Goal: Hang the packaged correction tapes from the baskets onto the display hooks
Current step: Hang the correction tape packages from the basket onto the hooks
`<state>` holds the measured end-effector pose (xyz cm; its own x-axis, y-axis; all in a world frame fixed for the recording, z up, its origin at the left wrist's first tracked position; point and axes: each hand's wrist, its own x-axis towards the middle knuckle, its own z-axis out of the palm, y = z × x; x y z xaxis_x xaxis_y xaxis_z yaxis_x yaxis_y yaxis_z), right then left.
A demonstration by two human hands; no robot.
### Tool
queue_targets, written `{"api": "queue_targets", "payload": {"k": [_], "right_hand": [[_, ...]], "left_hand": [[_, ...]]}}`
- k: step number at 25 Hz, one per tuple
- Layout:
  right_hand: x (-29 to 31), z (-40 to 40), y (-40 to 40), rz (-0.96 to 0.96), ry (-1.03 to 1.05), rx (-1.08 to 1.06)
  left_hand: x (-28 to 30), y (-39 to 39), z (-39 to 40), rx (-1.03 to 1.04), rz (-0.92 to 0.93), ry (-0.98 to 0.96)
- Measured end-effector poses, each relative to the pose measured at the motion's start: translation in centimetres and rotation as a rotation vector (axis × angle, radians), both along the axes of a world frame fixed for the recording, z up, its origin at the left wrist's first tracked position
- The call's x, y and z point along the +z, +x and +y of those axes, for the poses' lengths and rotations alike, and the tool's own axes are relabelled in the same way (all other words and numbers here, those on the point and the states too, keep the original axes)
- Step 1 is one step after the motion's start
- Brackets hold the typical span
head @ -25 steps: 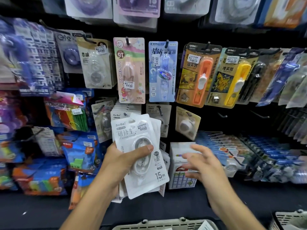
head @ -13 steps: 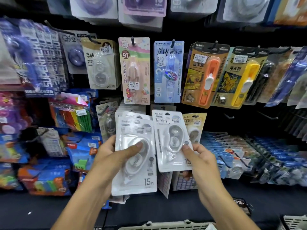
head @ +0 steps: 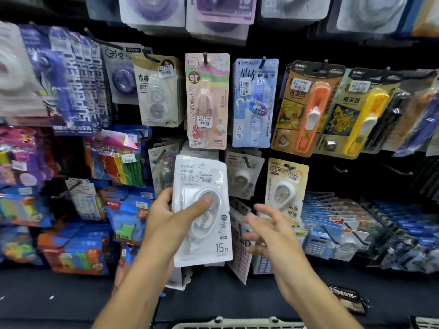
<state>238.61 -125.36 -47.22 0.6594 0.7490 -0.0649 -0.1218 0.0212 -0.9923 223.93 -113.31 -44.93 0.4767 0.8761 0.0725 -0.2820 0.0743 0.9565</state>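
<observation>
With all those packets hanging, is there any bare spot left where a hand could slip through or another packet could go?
Bare hooks jut from the dark panel under the yellow Pikachu pack, right of the beige tape packet: open room there. The dark shelf below the left packs looks bare too. It is crowded around the left hand and its white packets, and along the whole upper row.

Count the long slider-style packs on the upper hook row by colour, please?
Orange slider pack: 1
Yellow slider pack: 1
Total: 2
</observation>
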Motion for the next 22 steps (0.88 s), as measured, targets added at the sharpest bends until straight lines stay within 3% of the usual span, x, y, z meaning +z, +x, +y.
{"api": "queue_targets", "payload": {"k": [3, 7, 10, 14, 22], "right_hand": [[0.1, 0.3, -1.5, -0.162, 0.043, 0.160], [0.6, 0.4, -0.7, -0.129, 0.035, -0.012], [0.4, 0.0, 0.5, -0.134, -0.026, -0.168], [0.0, -0.8, 1.9, -0.393, -0.117, -0.303], [1.5, 0.0, 1.6, -0.449, -0.084, -0.494]], "left_hand": [[-0.2, 0.9, -0.6, -0.044, 0.056, 0.007], [-0.3, 0.6, 0.0, -0.120, 0.019, -0.084], [-0.4, 0.6, -0.3, -0.010, 0.043, -0.058], [0.0, -0.1, 0.1, 0.148, 0.026, -0.049], [0.5, -0.7, 0.4, 0.154, 0.010, -0.048]]}}
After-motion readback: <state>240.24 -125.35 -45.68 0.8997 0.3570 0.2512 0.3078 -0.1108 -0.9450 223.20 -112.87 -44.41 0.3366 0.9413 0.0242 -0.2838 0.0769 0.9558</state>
